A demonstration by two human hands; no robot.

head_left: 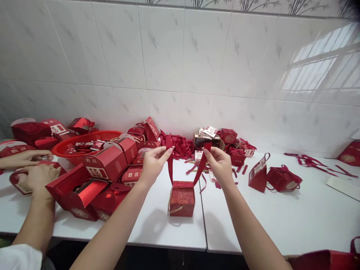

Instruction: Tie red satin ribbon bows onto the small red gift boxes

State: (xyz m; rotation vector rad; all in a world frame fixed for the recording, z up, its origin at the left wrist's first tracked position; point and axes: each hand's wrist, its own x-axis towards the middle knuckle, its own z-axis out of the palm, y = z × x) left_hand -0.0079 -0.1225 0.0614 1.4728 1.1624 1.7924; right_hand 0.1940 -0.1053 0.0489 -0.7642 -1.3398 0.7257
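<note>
Between my hands a small red gift box point(182, 200) with a twisted cord handle point(176, 209) sits on the white table. A dark red ribbon point(200, 167) runs up from both sides of the box. My left hand point(155, 162) pinches one ribbon end above the box's left side. The other end is pinched in my right hand point(218, 159), above the right side. Both ribbon lengths look stretched and apart from each other. Behind the box lies a heap of dark red ribbons point(180, 147).
Red boxes point(102, 165) pile up at left beside a red basin point(63, 149) of small cards. A co-worker's hands point(39, 174) handle a box there. An open carton point(208, 140) with cards stands at the wall. Finished-looking ribboned boxes point(284, 179) and ribbon strips point(312, 161) lie right.
</note>
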